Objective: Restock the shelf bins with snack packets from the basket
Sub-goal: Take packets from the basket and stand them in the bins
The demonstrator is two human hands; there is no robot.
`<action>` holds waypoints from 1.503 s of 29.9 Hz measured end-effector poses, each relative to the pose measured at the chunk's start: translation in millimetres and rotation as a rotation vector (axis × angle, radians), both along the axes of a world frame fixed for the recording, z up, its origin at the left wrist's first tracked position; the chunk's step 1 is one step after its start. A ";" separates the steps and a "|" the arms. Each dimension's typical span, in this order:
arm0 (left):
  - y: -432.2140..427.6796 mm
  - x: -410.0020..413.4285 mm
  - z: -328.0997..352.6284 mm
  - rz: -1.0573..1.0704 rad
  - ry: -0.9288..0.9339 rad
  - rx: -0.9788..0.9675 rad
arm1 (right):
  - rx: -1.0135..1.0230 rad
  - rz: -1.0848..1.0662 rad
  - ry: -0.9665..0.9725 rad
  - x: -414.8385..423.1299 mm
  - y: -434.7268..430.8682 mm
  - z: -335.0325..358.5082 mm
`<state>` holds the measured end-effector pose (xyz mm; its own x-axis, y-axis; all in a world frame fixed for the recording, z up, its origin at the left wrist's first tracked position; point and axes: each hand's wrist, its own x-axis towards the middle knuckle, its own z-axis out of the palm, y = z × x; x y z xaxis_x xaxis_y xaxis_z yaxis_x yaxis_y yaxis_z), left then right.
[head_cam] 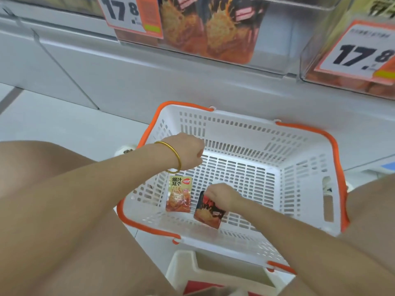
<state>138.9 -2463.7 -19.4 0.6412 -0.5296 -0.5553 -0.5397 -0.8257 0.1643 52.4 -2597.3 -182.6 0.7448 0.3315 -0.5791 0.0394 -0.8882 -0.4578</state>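
Note:
A white basket (245,133) with orange handles stands on the floor in front of the shelf. Two snack packets are inside it. A yellow-and-orange packet (179,194) lies flat on the basket's bottom at the near left. My right hand (222,196) grips the top of a dark red packet (210,212) next to it. My left hand (190,152) hovers over the basket's left side with its fingers curled under and nothing seen in it. A clear shelf bin (275,28) above holds dark red packets.
A second clear bin (310,50) sits at the upper right. Orange-edged price tags (130,16) reading 17.8 hang on the bins. A white stool or box (188,265) stands below the basket. My bare knees frame the basket on both sides.

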 end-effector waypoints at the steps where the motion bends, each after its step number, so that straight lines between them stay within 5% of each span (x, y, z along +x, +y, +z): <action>1: -0.4 0.0 -0.1 -0.001 0.012 0.012 | 0.045 -0.070 -0.009 6.7 -6.6 9.6; 8: -5.8 2.5 10.7 0.096 0.186 -0.036 | 0.501 -0.390 -0.021 41.2 -28.0 103.3; 17: -2.0 17.8 54.5 0.356 0.143 -0.615 | 0.834 -0.664 -0.084 50.7 -41.2 186.2; 21: 10.6 32.0 94.6 0.384 0.056 -0.842 | 0.710 -0.593 -0.332 64.1 -33.2 237.5; 26: 26.4 53.4 163.4 0.309 -0.335 -1.146 | 0.579 -0.474 -0.938 99.8 -3.8 316.1; 29: 35.1 63.4 194.1 0.277 -0.485 -1.265 | 0.562 -0.424 -1.138 114.3 10.7 352.6; 40: 42.1 97.8 179.3 0.392 -0.611 -1.239 | 0.255 -0.322 -1.172 146.0 19.7 361.7; 45: 42.0 104.9 191.7 0.275 -0.898 -1.123 | 0.027 -0.258 -1.237 152.5 23.8 380.0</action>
<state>243.7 -2421.7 172.3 0.6920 -0.2117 0.6902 -0.6556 -0.5845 0.4780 204.9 -2573.5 197.4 0.8272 0.0966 0.5535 0.2802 -0.9248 -0.2574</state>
